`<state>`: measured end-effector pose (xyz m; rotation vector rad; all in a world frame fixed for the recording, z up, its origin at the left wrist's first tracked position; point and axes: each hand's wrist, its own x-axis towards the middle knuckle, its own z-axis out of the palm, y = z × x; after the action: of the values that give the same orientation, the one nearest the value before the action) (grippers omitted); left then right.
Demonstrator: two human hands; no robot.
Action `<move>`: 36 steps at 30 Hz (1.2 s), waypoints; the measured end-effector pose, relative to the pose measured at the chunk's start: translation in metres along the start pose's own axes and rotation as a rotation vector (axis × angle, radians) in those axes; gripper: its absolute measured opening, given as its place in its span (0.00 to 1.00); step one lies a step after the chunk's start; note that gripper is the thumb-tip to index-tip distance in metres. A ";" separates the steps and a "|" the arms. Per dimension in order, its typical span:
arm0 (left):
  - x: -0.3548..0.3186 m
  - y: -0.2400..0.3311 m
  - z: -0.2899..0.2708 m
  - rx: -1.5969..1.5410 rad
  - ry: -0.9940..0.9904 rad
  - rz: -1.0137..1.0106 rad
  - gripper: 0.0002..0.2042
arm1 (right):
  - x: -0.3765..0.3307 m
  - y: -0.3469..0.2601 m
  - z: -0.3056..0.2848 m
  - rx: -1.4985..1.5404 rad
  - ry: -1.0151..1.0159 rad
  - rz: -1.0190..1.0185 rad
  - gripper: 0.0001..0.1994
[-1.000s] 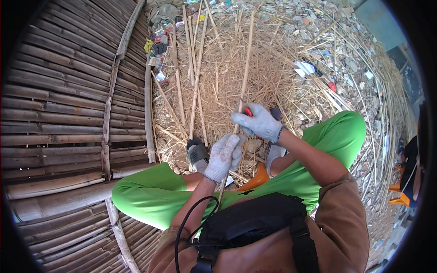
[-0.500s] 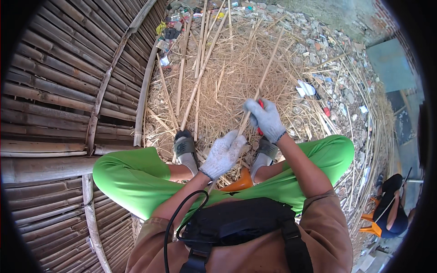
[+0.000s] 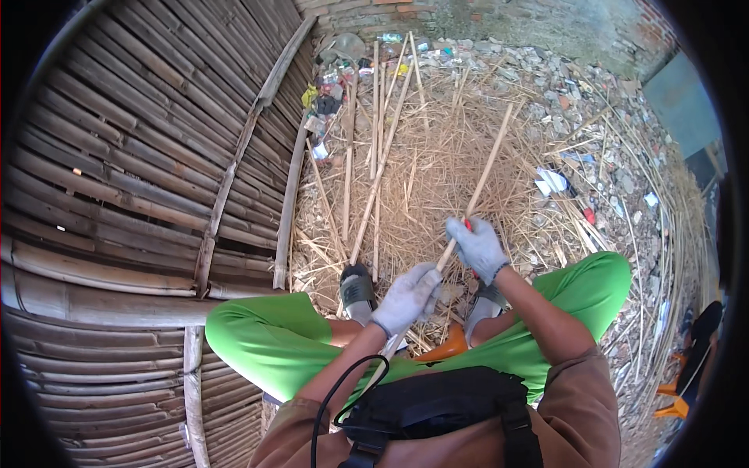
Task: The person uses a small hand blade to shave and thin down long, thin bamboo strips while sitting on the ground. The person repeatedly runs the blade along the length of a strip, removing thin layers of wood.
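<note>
A long, pale bamboo strip slants from my lap, between my knees, out over the shavings. My left hand, in a whitish work glove, is closed round its near part. Farther along the strip, my right hand, gloved too, is closed on a red-handled tool held against the bamboo. Most of the tool is hidden by the fingers, so its kind does not show. More bamboo strips lie on the ground ahead, left of the one in hand.
Thin bamboo shavings cover the ground before my feet. A bamboo slat wall rises on the left. Rubble and litter lie toward the brick wall. Something orange sits between my feet. At the far right is another person by orange plastic legs.
The view has shifted, so the scene sits lower and farther right. The strip has slid back toward me through my hands, with less of it ahead of my right hand.
</note>
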<state>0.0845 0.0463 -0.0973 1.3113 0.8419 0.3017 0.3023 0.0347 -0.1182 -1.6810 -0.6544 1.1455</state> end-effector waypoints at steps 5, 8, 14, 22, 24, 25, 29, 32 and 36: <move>-0.004 -0.009 0.013 0.596 0.232 0.238 0.23 | 0.000 0.022 0.007 -0.105 -0.069 -0.083 0.27; -0.008 -0.018 0.011 0.399 0.232 0.190 0.23 | -0.014 0.002 0.013 -0.135 -0.158 -0.090 0.30; 0.019 -0.064 0.013 0.429 0.322 0.199 0.22 | 0.016 0.034 0.016 -0.576 -0.111 -0.186 0.37; 0.011 -0.033 0.000 -0.276 0.178 -0.168 0.18 | 0.000 0.030 0.006 -0.812 -0.151 -0.428 0.36; 0.007 -0.030 0.002 -0.332 0.152 -0.165 0.16 | -0.010 0.028 0.007 -0.855 -0.160 -0.519 0.35; 0.005 -0.028 0.002 -0.365 0.144 -0.166 0.15 | -0.016 0.026 0.009 -0.888 -0.178 -0.541 0.35; 0.000 -0.026 -0.005 -0.444 0.111 -0.167 0.13 | -0.028 0.017 0.010 -0.978 -0.204 -0.587 0.33; -0.002 -0.028 -0.006 -0.482 0.074 -0.137 0.13 | -0.015 0.005 0.001 -1.008 -0.134 -0.588 0.33; -0.003 -0.024 -0.002 -0.467 0.060 -0.143 0.14 | -0.027 0.015 -0.002 -0.994 -0.145 -0.694 0.28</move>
<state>0.0748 0.0395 -0.1183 0.8074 0.8494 0.3982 0.2915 0.0064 -0.1210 -1.8663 -1.9398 0.4175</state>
